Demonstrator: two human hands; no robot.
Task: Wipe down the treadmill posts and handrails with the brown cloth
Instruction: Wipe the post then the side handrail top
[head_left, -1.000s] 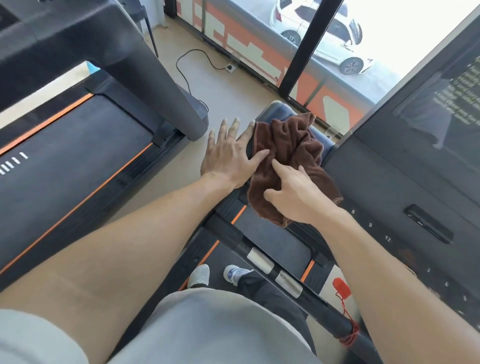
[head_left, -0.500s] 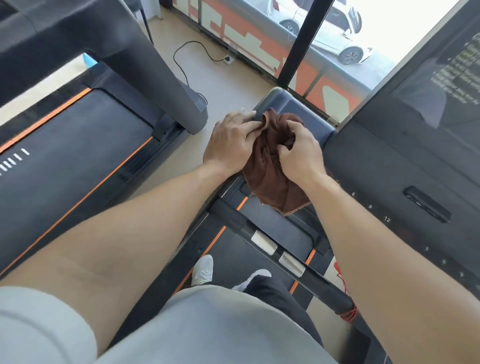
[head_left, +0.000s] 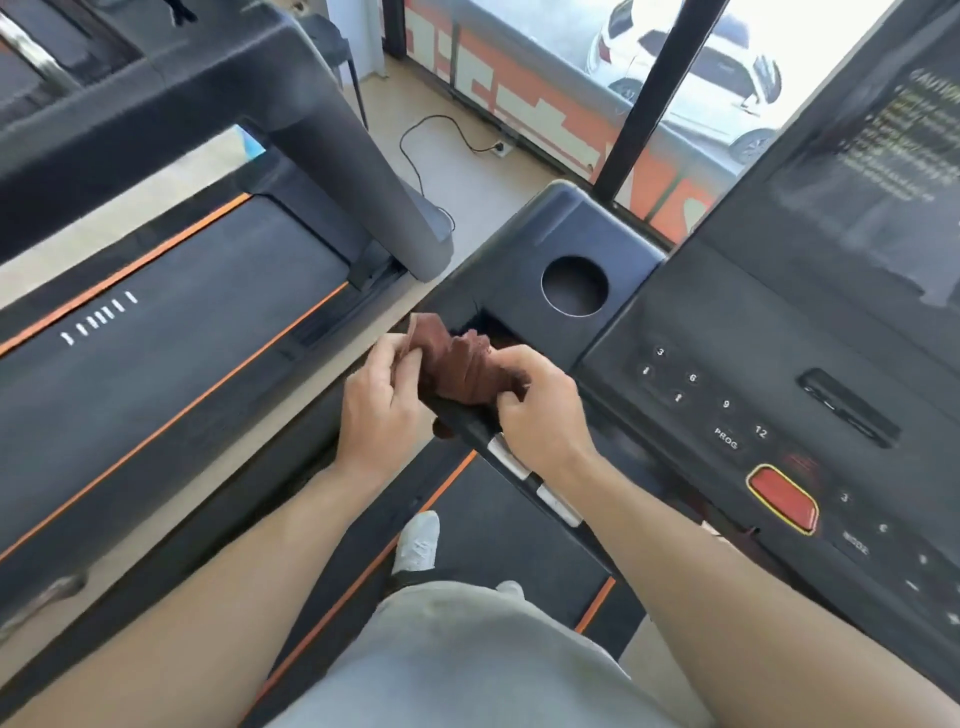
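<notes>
The treadmill handrail (head_left: 511, 457) is the big fixed piece here: a rigid dark bar running from the console (head_left: 727, 374) corner down toward the person, with two pale metal sensor plates (head_left: 535, 480) set into it. It should take firm pressure without giving, and its smooth plastic looks likely to let a cloth slide easily. The post it belongs to drops below the cup holder (head_left: 574, 285) corner and is mostly hidden from this angle.

The brown cloth (head_left: 462, 366) is bunched in a loose heap on the upper end of that handrail, just below the cup holder and beside the console's number keys. It looks light, soft and floppy, a napped towel that folds wherever it is pushed, so it will not hold a shape by itself. My judgement is that it handles best gathered into a pad under the palm, or wrapped round the bar, so that it does not trail off the edge.

The left hand (head_left: 384, 400) has its fingers curled, pinching the left edge of the cloth between thumb and fingertips. The right hand (head_left: 540, 410) is curled over the right side of the cloth, fingertips tucked into its folds, with the heel of the hand resting over the handrail. Both hands are grasping the cloth; neither is free.
</notes>
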